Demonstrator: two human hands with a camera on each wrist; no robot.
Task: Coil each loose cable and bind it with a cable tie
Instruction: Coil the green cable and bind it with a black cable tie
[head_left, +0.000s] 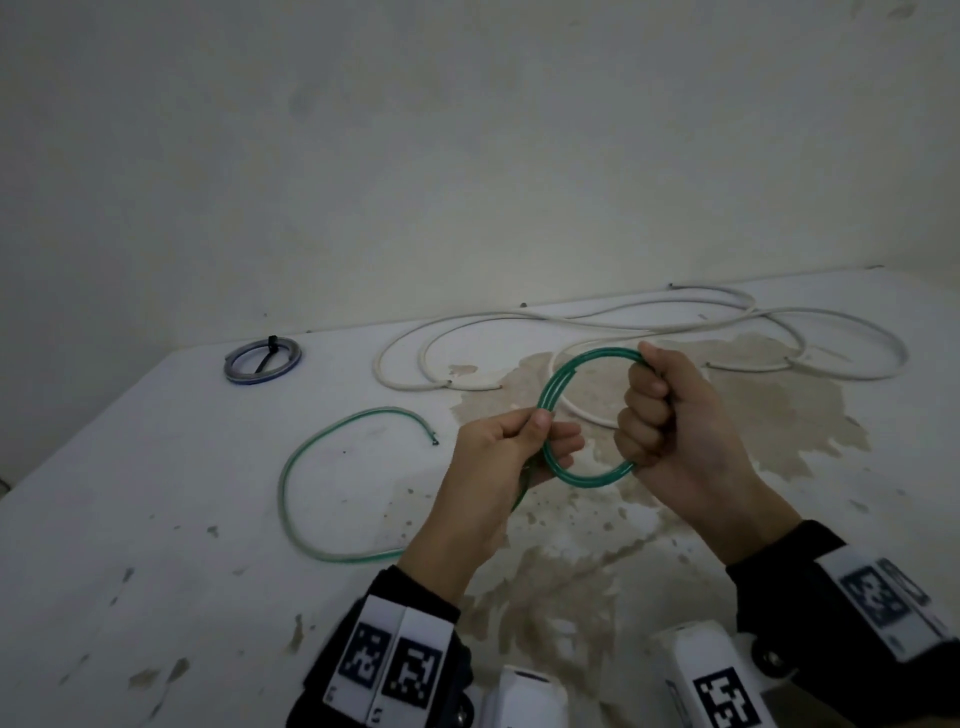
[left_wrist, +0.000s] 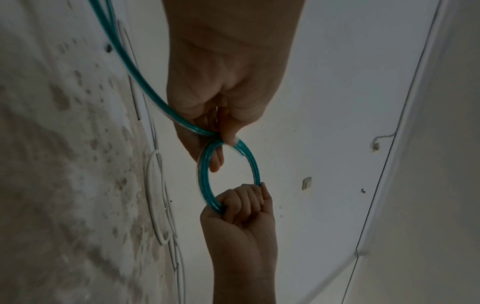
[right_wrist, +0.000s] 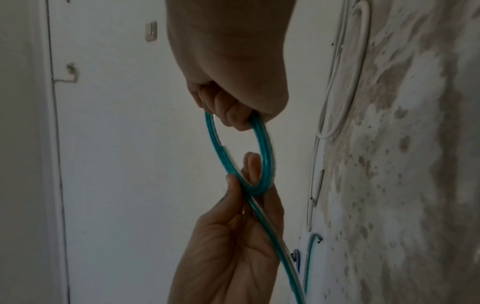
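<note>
A green cable is wound into a small coil held above the white table. My right hand grips the coil's right side in a fist. My left hand pinches the coil's left side between thumb and fingers. The loose tail of the green cable runs from under my left hand in a wide arc on the table to its free end. A long white cable sprawls loose along the table's far side.
A small bluish coil bound with a black cable tie lies at the table's far left. Brown stains cover the table's middle and right. A pale wall rises right behind the table.
</note>
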